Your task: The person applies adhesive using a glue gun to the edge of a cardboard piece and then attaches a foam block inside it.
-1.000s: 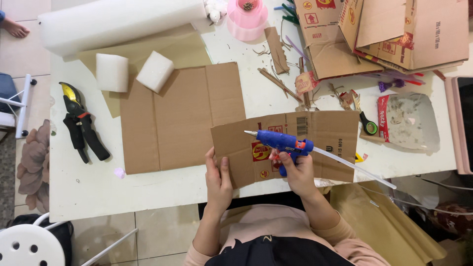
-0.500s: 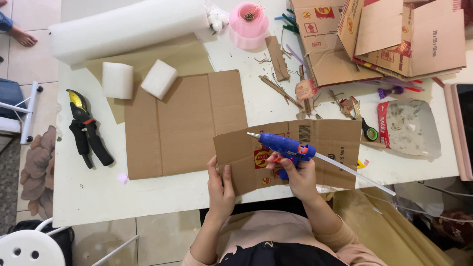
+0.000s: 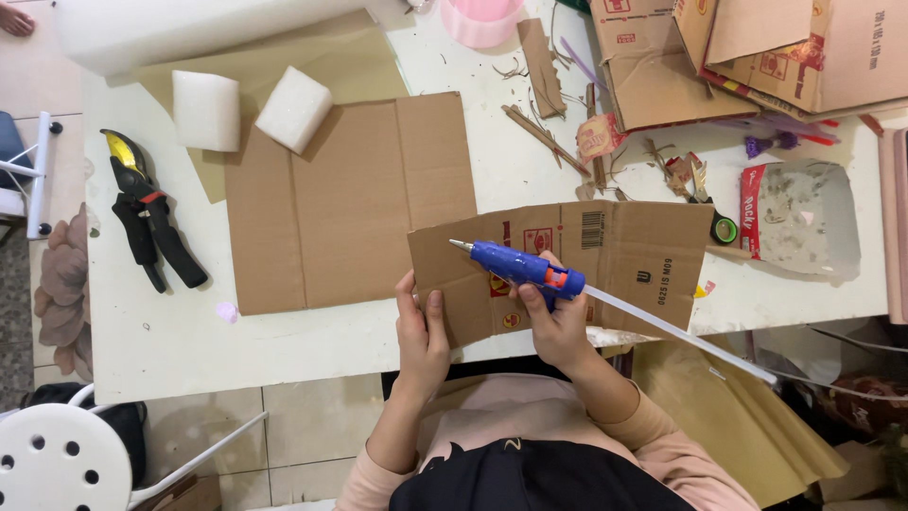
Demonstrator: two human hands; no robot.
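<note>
White table [image 3: 189,331]: one glue gun [image 3: 518,267] in right hand [image 3: 558,326], left hand [image 3: 421,331] seemingly gripping one cardboard piece [image 3: 624,251].

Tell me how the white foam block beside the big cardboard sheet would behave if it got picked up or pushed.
The white foam block looks light for its size, so a push would likely slide it over the cardboard sheet. Its flat faces suggest it won't roll. It probably dents under a firm squeeze, though its softness can't be judged for certain.

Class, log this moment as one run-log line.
left hand: holds cardboard piece | right hand: grips blue glue gun, nozzle pointing left over cardboard | nearby: black pruning shears
</note>
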